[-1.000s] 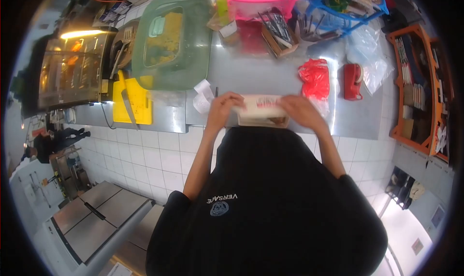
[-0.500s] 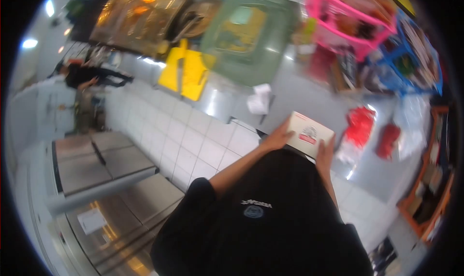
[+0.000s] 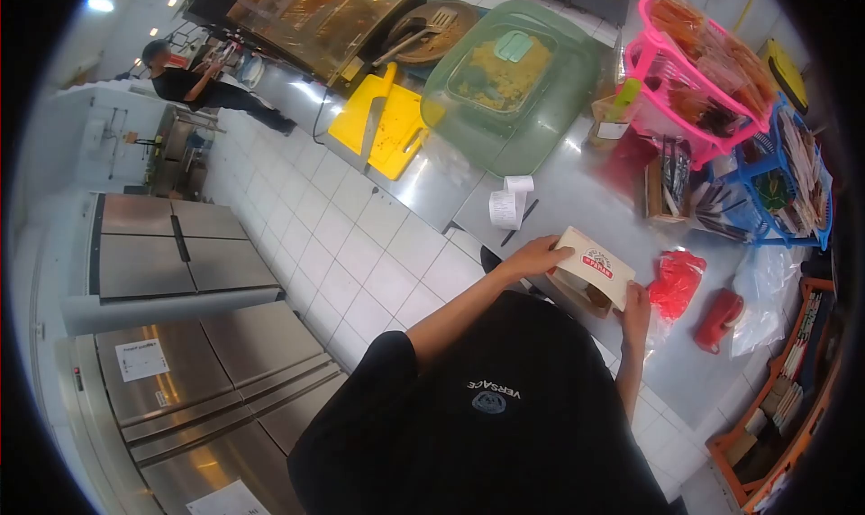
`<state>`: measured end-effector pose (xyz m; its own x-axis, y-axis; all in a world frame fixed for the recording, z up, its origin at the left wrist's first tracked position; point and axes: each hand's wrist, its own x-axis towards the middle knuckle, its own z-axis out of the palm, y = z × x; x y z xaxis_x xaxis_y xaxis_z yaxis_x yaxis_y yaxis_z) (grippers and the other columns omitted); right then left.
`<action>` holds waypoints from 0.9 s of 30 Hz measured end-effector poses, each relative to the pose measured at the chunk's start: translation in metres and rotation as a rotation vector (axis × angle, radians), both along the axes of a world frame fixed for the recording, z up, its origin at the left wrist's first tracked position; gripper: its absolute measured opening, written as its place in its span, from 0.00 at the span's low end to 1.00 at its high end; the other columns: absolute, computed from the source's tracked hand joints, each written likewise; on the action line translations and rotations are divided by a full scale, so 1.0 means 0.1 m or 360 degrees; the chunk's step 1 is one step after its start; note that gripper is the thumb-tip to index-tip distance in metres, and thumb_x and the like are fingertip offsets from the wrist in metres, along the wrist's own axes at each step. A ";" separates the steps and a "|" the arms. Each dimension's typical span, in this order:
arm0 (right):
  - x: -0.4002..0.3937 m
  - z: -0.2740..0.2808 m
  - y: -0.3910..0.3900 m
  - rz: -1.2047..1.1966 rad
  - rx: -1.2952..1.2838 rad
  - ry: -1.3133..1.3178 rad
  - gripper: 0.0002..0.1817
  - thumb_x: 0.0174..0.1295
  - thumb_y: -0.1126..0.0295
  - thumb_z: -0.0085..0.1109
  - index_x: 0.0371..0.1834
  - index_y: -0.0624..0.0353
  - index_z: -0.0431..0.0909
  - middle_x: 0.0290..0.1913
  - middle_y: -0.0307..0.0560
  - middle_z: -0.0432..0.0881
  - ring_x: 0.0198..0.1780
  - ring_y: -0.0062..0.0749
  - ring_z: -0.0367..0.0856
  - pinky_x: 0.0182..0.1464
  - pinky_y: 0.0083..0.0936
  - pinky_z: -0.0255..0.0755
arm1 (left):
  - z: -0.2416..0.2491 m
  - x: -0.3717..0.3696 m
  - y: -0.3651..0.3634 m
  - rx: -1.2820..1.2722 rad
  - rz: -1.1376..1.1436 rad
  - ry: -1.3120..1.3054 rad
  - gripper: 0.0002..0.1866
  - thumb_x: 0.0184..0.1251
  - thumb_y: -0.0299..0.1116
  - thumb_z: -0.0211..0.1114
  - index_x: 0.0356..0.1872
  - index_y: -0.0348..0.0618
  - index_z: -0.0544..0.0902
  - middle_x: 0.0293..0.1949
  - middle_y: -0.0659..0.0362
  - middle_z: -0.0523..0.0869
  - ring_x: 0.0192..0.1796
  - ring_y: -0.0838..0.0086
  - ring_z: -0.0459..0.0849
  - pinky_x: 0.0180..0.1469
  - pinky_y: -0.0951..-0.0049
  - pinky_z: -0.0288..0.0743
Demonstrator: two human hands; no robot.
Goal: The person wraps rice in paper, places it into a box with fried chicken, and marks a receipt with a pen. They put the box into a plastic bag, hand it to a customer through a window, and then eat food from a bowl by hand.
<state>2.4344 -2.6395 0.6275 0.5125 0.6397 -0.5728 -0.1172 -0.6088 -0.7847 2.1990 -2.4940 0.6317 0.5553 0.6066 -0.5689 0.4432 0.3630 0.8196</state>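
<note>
A cream cardboard food box (image 3: 602,270) with a red and black printed logo is held between my hands at the steel counter's near edge. My left hand (image 3: 539,256) grips the left end of its lid, thumb on top. At the right end, my right hand (image 3: 635,306) holds the lid's corner, fingers closed. The lid is raised on the side facing me, and something brown shows inside; I cannot make out what it is. Beyond my left hand lie a curled paper receipt (image 3: 506,209) and a black pen (image 3: 521,222). Red plastic bags (image 3: 678,282) lie beyond my right hand.
A green lidded tub (image 3: 550,145) stands on the steel counter (image 3: 577,195), beside a yellow cutting board (image 3: 401,154) with a knife (image 3: 371,127). Pink (image 3: 649,64) and blue (image 3: 766,177) baskets and a red tape dispenser (image 3: 718,321) are at right. A person (image 3: 194,82) stands far left.
The box lid was closed and is now lifted on my side, showing the inside. My view has shifted, so the counter sits lower and further right in the picture.
</note>
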 end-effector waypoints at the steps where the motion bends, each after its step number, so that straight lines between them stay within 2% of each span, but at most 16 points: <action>1: 0.01 -0.10 -0.01 -0.0040 0.0017 0.0022 0.27 0.72 0.52 0.52 0.52 0.71 0.79 0.40 0.48 0.84 0.45 0.28 0.79 0.49 0.26 0.71 | 0.00 0.01 -0.01 -0.0016 -0.0017 -0.0041 0.32 0.71 0.48 0.59 0.66 0.34 0.71 0.51 0.49 0.84 0.49 0.66 0.82 0.56 0.67 0.73; 5: 0.11 -0.03 -0.03 0.0294 -0.0125 -0.0149 0.25 0.74 0.53 0.50 0.51 0.70 0.80 0.43 0.53 0.83 0.48 0.32 0.80 0.51 0.29 0.72 | 0.00 0.06 -0.22 0.0333 0.0059 0.0038 0.28 0.72 0.46 0.57 0.66 0.37 0.72 0.53 0.46 0.81 0.55 0.59 0.78 0.62 0.63 0.68; 8: 0.09 -0.15 -0.06 0.0338 -0.0005 -0.0306 0.24 0.75 0.54 0.48 0.51 0.69 0.80 0.46 0.59 0.83 0.50 0.41 0.81 0.54 0.34 0.72 | -0.22 0.07 -0.31 0.0714 0.0037 0.0126 0.27 0.72 0.44 0.56 0.66 0.39 0.72 0.54 0.42 0.78 0.62 0.51 0.71 0.66 0.57 0.64; 9: 0.14 -0.51 -0.14 0.0460 -0.0013 -0.0698 0.23 0.75 0.56 0.46 0.52 0.68 0.79 0.49 0.64 0.82 0.52 0.53 0.80 0.56 0.41 0.72 | -0.34 0.09 -0.36 0.0756 0.0091 0.0171 0.27 0.72 0.44 0.56 0.66 0.40 0.71 0.56 0.40 0.77 0.63 0.48 0.69 0.67 0.55 0.62; 10: 0.04 -0.36 -0.13 0.0529 0.0055 -0.0984 0.22 0.76 0.59 0.44 0.51 0.68 0.79 0.49 0.67 0.82 0.52 0.61 0.79 0.56 0.45 0.71 | -0.48 0.10 -0.44 0.0786 0.0130 0.0212 0.27 0.71 0.44 0.56 0.66 0.40 0.71 0.57 0.39 0.76 0.64 0.44 0.67 0.68 0.52 0.61; 11: -0.04 -0.33 -0.11 0.0447 -0.0080 -0.0903 0.20 0.76 0.62 0.41 0.50 0.68 0.79 0.48 0.69 0.81 0.52 0.62 0.78 0.57 0.48 0.70 | -0.69 0.10 -0.44 0.0927 0.0029 0.0270 0.26 0.72 0.44 0.56 0.66 0.41 0.71 0.56 0.39 0.75 0.62 0.44 0.68 0.66 0.51 0.62; 12: -0.06 -0.73 -0.24 0.0499 0.0269 -0.1196 0.20 0.76 0.64 0.39 0.50 0.68 0.79 0.45 0.69 0.81 0.50 0.63 0.78 0.56 0.51 0.69 | -0.68 0.15 -0.45 0.1008 0.0059 0.0305 0.24 0.73 0.43 0.56 0.64 0.40 0.73 0.56 0.39 0.76 0.60 0.45 0.69 0.64 0.50 0.64; 15: -0.19 -0.75 -0.19 0.0330 0.0349 -0.1080 0.19 0.77 0.64 0.37 0.52 0.67 0.77 0.46 0.69 0.80 0.51 0.64 0.77 0.55 0.50 0.69 | -1.05 -0.02 -0.36 0.1605 -0.0308 0.0202 0.16 0.71 0.31 0.53 0.55 0.35 0.77 0.49 0.43 0.77 0.56 0.47 0.71 0.59 0.51 0.66; 17: -0.15 -0.70 -0.14 0.0398 0.0321 -0.1122 0.19 0.77 0.64 0.37 0.55 0.63 0.76 0.46 0.66 0.80 0.50 0.63 0.77 0.53 0.50 0.71 | -0.90 0.03 -0.33 0.1174 -0.0107 0.0263 0.16 0.74 0.32 0.51 0.54 0.33 0.77 0.48 0.40 0.76 0.54 0.44 0.73 0.60 0.50 0.66; 18: -0.11 -0.62 -0.09 0.0489 0.0194 -0.1121 0.19 0.77 0.64 0.37 0.60 0.61 0.73 0.46 0.65 0.80 0.50 0.63 0.78 0.53 0.50 0.72 | -0.87 0.04 -0.31 0.1213 -0.0113 0.0198 0.16 0.77 0.34 0.50 0.53 0.32 0.77 0.50 0.39 0.74 0.53 0.43 0.73 0.60 0.49 0.66; 19: -0.12 -0.49 0.00 0.0432 0.0112 -0.1109 0.20 0.77 0.63 0.37 0.65 0.61 0.69 0.49 0.63 0.78 0.49 0.64 0.77 0.52 0.51 0.72 | -0.75 0.12 -0.28 0.1227 -0.0046 0.0285 0.18 0.77 0.35 0.49 0.58 0.32 0.75 0.51 0.38 0.74 0.53 0.44 0.73 0.60 0.49 0.66; 20: -0.14 -0.34 0.10 0.0398 0.0066 -0.1043 0.22 0.76 0.63 0.39 0.69 0.58 0.66 0.60 0.61 0.74 0.58 0.61 0.75 0.60 0.50 0.69 | -0.61 0.21 -0.30 0.1365 0.0052 0.0287 0.20 0.77 0.35 0.50 0.61 0.32 0.73 0.55 0.39 0.73 0.57 0.44 0.72 0.63 0.49 0.64; 21: -0.14 -0.33 0.16 0.0460 0.0302 -0.1255 0.23 0.76 0.63 0.40 0.70 0.57 0.66 0.64 0.59 0.71 0.62 0.59 0.71 0.63 0.50 0.66 | -0.48 0.28 -0.27 0.1512 0.0161 0.0289 0.23 0.76 0.36 0.51 0.64 0.31 0.71 0.59 0.39 0.73 0.61 0.45 0.71 0.66 0.49 0.63; 23: -0.15 -0.35 0.20 0.0585 0.0764 -0.1665 0.24 0.75 0.63 0.42 0.73 0.54 0.64 0.71 0.56 0.66 0.72 0.55 0.64 0.71 0.51 0.59 | -0.33 0.38 -0.12 0.1991 -0.0342 0.0169 0.26 0.74 0.37 0.54 0.67 0.32 0.69 0.65 0.42 0.70 0.68 0.49 0.67 0.71 0.49 0.58; 24: -0.16 -0.35 0.15 0.0824 0.0724 -0.1688 0.25 0.75 0.62 0.44 0.73 0.53 0.64 0.73 0.54 0.64 0.74 0.52 0.60 0.73 0.52 0.54 | -0.30 0.36 -0.11 0.2204 -0.0606 0.0102 0.28 0.73 0.37 0.55 0.69 0.32 0.67 0.68 0.44 0.69 0.72 0.50 0.65 0.73 0.49 0.55; 27: 0.01 -0.30 0.04 0.1421 0.0713 -0.1719 0.28 0.72 0.60 0.49 0.75 0.51 0.62 0.78 0.49 0.57 0.80 0.47 0.50 0.77 0.55 0.44 | -0.35 0.31 0.01 0.2172 -0.1202 0.0005 0.29 0.70 0.40 0.60 0.68 0.34 0.69 0.74 0.49 0.64 0.78 0.58 0.58 0.77 0.47 0.48</action>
<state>2.4357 -2.6351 0.5972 -0.0981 0.9838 0.1500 0.9114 0.1494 -0.3836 2.2302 -2.4934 0.5964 0.9585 0.2371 0.1582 0.1751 -0.9277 0.3297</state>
